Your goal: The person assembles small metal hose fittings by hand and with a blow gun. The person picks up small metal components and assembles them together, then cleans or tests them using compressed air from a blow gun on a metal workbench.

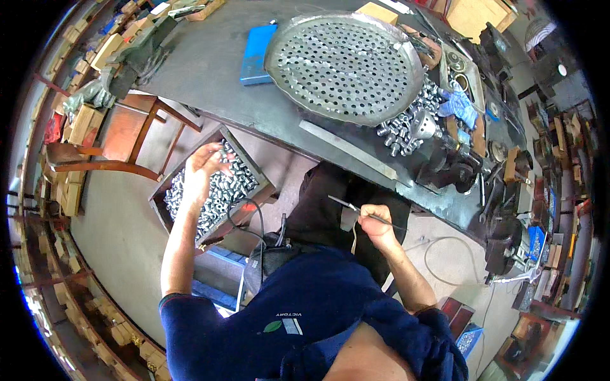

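My left hand (203, 166) reaches over a dark wooden box (253, 166) filled with small shiny metal fittings (222, 198). Its fingers are spread just above the pile, and nothing can be made out between them. Over my lap, my right hand (379, 223) is closed around a slim metal rod-like tool (343, 203), whose thin tip points up and to the left. The tool's exact kind cannot be told.
On the dark workbench (216, 76) stands a round perforated metal tray (272, 60), with more fittings (397, 134) piled beside it. A flat metal bar (346, 148) lies along the near edge. A machine fixture (448, 170) is at right, a wooden chair (127, 130) at left.
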A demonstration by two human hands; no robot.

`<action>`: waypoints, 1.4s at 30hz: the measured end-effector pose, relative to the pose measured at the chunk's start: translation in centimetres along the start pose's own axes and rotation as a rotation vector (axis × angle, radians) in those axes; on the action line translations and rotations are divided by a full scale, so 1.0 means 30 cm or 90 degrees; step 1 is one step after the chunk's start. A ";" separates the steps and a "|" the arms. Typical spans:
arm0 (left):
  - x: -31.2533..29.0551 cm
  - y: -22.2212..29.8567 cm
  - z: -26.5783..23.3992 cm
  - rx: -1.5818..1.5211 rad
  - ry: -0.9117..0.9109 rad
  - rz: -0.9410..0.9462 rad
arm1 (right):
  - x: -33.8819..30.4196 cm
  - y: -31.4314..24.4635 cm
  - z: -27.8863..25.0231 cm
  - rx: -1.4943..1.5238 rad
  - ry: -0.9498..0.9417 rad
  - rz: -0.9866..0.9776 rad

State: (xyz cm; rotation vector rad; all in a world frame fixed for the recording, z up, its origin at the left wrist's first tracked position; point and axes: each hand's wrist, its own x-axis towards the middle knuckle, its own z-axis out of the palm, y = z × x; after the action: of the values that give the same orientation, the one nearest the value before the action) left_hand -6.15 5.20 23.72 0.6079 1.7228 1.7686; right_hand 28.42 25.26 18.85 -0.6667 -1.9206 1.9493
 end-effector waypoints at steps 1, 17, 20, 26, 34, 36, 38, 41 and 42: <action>-0.016 0.036 0.077 -0.030 -0.042 0.003 | 0.013 -0.010 0.001 0.007 -0.008 -0.011; -0.142 -0.026 0.563 -0.473 -0.429 -0.184 | 0.069 -0.312 0.000 -0.224 -0.049 -0.283; -0.152 -0.036 0.562 -0.469 -0.427 -0.194 | 0.070 -0.298 0.007 -0.251 -0.046 -0.288; -0.154 -0.066 0.556 -0.521 -0.424 -0.278 | 0.082 -0.270 0.010 -0.224 -0.054 -0.276; -0.162 -0.082 0.566 -0.452 -0.391 -0.241 | 0.085 -0.264 0.004 -0.225 -0.077 -0.269; -0.160 -0.066 0.565 -0.380 -0.367 -0.223 | 0.083 -0.262 0.005 -0.228 -0.084 -0.269; -0.160 -0.053 0.567 -0.321 -0.359 -0.180 | 0.078 -0.268 0.010 -0.238 -0.093 -0.268; -0.157 -0.032 0.566 -0.214 -0.345 -0.151 | 0.068 -0.270 0.018 -0.322 -0.084 -0.263; -0.156 -0.025 0.566 -0.175 -0.340 -0.147 | 0.066 -0.270 0.019 -0.349 -0.080 -0.265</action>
State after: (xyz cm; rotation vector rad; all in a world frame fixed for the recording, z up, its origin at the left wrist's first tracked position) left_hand 8.92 14.29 24.31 0.6555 1.1157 1.4740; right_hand 25.71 26.17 26.69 -0.2360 -2.4575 1.2448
